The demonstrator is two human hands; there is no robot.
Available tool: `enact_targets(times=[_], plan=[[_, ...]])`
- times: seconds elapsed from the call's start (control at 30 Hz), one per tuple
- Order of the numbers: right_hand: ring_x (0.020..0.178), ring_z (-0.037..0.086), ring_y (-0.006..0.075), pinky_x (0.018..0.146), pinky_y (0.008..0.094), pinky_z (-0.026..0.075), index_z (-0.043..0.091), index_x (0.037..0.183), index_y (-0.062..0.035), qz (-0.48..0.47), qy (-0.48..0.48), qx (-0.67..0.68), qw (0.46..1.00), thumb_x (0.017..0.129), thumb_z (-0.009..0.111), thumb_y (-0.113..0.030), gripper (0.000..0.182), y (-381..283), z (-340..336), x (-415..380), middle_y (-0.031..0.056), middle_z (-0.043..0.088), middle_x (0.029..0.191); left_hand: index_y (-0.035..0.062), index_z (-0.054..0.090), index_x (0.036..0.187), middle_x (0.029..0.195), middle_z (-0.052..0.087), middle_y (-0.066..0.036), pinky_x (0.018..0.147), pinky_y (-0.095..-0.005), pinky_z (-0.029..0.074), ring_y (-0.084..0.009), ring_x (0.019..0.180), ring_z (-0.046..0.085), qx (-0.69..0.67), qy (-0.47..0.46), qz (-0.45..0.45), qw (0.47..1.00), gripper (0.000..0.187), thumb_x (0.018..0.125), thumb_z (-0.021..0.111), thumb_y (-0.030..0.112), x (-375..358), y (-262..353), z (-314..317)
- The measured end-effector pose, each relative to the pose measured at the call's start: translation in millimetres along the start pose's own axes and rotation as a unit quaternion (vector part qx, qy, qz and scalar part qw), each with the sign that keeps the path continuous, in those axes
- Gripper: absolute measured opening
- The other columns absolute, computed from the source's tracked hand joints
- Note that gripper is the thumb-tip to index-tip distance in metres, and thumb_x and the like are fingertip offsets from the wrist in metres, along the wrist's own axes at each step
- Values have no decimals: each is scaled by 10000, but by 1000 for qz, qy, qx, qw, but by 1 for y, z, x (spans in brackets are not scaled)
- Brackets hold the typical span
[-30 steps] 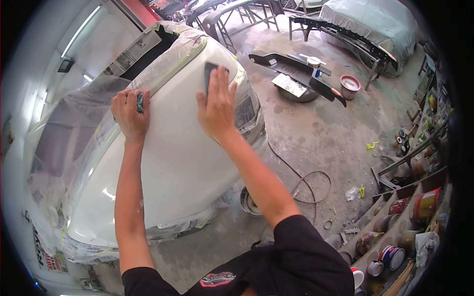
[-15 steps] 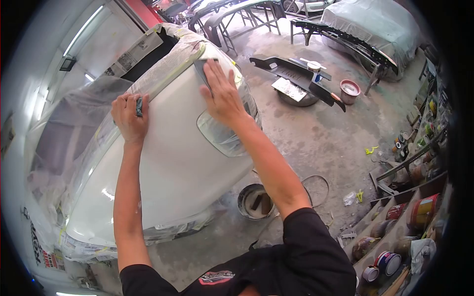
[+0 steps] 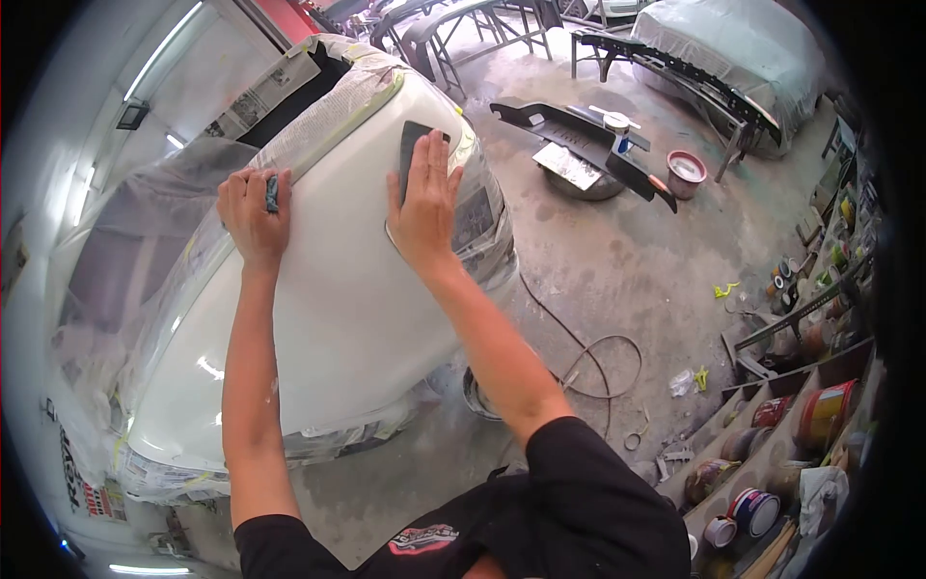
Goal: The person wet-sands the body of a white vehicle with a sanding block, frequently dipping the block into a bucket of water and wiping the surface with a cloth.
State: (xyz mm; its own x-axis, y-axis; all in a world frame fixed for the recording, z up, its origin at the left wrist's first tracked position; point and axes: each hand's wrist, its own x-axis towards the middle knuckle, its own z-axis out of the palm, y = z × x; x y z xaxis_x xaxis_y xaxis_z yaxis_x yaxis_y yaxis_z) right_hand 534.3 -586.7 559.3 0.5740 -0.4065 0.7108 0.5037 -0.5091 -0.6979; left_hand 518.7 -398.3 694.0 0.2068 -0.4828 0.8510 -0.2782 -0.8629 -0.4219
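A pale, smooth car hood [image 3: 318, 318] spreads below both arms, its far border masked with paper, tape and clear film. My left hand [image 3: 256, 217] rests at the hood's left border, fingers curled around a small blue-grey wad [image 3: 271, 193] whose kind I cannot make out. On the far right part of the panel, my right hand [image 3: 424, 207] lies with its fingers stretched over a dark grey sheet of sandpaper [image 3: 409, 154], pressing it to the surface. Part of the sheet is hidden under the fingers. A film-covered headlight area [image 3: 477, 217] lies just right of this hand.
A black bumper part [image 3: 569, 145] lies over a round dark support, with a white-lidded can on it. A pink-rimmed bucket [image 3: 686, 172] stands beside it. A hose [image 3: 617, 367] loops over the floor. Paint cans [image 3: 752, 511] fill the right-hand shelves; a covered car [image 3: 723, 48] stands behind.
My right hand and the sandpaper have moved right and slightly nearer, across the panel. My left hand stays at the left border. The floor bucket is now largely hidden by my right arm.
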Motion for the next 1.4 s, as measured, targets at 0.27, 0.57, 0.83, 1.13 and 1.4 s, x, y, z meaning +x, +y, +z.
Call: enact_targets(times=[0.27,0.57,0.83,1.13,1.4], plan=[[1544,120,465,1200,664,88,98,1579,108,73,0,-51,996,1001,526,-332,842,-78,42,-58,302,85,1666,94,678,929,967,633,-90,788,-419,453,-297,934,599,14,1,3,1000,204,880,779,265,-2,-4,3],[1550,96,452,1187,675,9,131,1570,116,181,45,14,982,1063,418,-374,762,-40,21,12,317,132,1651,110,684,935,985,630,-67,786,-417,447,-285,949,597,15,-8,-5,1000,206,873,784,280,-6,-5,2],[1542,166,426,1188,681,86,218,1550,117,157,21,5,987,1066,411,-347,698,-23,8,22,316,211,1630,114,687,921,970,631,-58,777,-416,449,-281,928,597,2,9,14,1000,205,876,783,289,-3,-9,6],[1556,106,430,1159,726,50,145,1564,124,77,13,-52,996,1032,465,-367,792,-60,31,-43,318,130,1651,126,685,890,933,634,-54,783,-435,441,-281,924,597,-9,20,17,1000,177,859,791,265,0,-4,3],[1567,124,376,1094,779,182,208,1575,70,-21,15,-198,980,1071,381,-431,731,-44,56,-71,278,162,1662,142,709,785,808,636,-107,752,-488,445,-332,828,614,-130,38,-10,991,152,716,777,259,-3,-10,11]])
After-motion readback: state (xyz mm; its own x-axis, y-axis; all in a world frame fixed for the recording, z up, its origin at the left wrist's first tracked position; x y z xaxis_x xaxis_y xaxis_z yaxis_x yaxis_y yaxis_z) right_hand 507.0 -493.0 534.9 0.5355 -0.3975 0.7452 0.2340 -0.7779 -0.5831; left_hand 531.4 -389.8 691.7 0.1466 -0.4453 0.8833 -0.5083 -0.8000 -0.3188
